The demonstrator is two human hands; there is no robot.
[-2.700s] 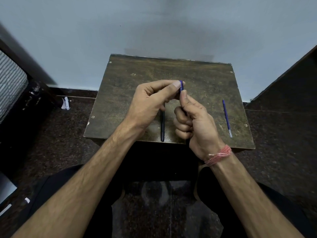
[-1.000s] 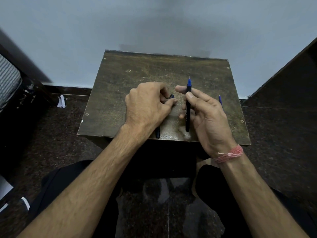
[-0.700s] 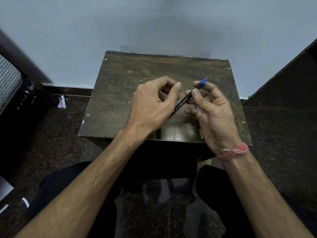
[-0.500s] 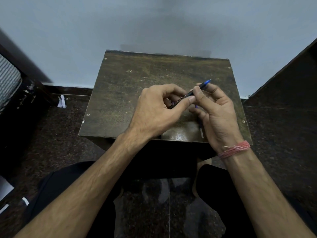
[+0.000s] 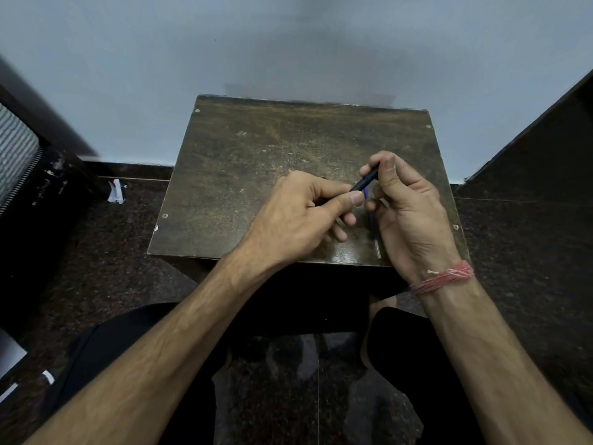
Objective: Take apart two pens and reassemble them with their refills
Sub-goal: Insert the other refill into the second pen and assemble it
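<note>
A black pen (image 5: 365, 181) slants above the small brown table (image 5: 256, 175), held at both ends. My left hand (image 5: 298, 220) pinches its lower end between thumb and fingers. My right hand (image 5: 407, 213) grips its upper end with thumb and forefinger, and the blue tip is hidden. A blue refill (image 5: 373, 229) with a pale end lies on the table under my right hand, partly covered. The other black pen that lay near the front edge is hidden by my left hand.
The table stands against a pale wall (image 5: 288, 43). Dark furniture (image 5: 539, 149) rises on the right and a dark frame (image 5: 48, 162) on the left. A scrap of white paper (image 5: 115, 191) lies on the speckled floor. My knees sit below the table's front edge.
My right hand tilted the pen from upright to slanted. My left hand rose from the table and took hold of its lower end. Both hands shifted right; the blue tip went out of sight.
</note>
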